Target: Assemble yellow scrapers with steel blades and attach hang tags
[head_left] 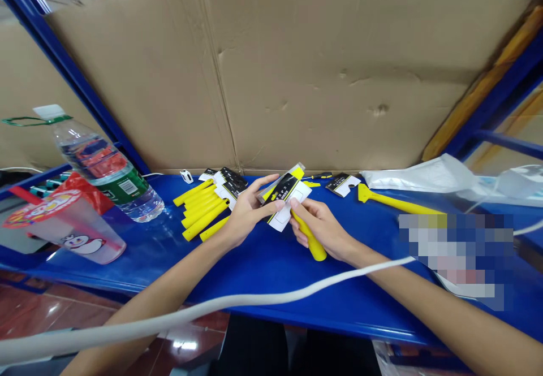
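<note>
Over the middle of the blue table, my left hand point(250, 209) holds a black and white printed card point(280, 217) between thumb and fingers. A clear sleeve and a yellow piece show at the card's upper edge. My right hand point(316, 223) is wrapped round a yellow handle point(314, 245), its upper end behind or against the card. Just left of my left hand lie several yellow handles point(199, 217) in a row, with black and white cards point(229, 184) at their far ends.
A large water bottle point(114, 167) and a plastic cup point(85, 229) stand at the left. A yellow scraper-like tool point(394, 199), a card point(340, 185) and white plastic bags point(416, 172) lie at the right. A white cable point(254, 298) crosses in front of both forearms.
</note>
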A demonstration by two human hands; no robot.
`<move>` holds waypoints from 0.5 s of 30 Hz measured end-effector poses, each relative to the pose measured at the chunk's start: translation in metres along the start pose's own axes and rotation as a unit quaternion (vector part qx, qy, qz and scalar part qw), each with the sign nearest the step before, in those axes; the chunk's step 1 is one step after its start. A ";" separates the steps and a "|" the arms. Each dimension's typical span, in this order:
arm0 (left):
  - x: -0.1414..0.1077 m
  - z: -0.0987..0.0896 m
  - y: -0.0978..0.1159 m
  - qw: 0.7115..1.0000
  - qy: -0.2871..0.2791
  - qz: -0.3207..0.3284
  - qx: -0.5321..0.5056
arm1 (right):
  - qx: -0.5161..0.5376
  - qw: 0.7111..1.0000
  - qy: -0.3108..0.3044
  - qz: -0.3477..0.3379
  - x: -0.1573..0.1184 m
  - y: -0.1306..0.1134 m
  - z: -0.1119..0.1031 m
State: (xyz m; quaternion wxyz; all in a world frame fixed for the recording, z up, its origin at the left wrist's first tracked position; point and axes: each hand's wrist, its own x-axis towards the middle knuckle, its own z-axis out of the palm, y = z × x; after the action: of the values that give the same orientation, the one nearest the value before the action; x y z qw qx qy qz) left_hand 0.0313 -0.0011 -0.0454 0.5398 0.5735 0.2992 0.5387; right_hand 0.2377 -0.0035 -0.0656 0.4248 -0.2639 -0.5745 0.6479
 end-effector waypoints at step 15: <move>0.008 -0.006 -0.004 0.980 0.066 -0.115 -0.149 | -0.390 0.867 0.050 -0.306 -0.003 -0.001 -0.015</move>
State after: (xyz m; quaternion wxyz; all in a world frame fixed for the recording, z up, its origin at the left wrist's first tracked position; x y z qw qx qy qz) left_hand 0.0286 0.0089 -0.0477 0.6568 0.4115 0.3144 0.5481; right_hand 0.2518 0.0020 -0.0685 0.4924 -0.2510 -0.8104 0.1944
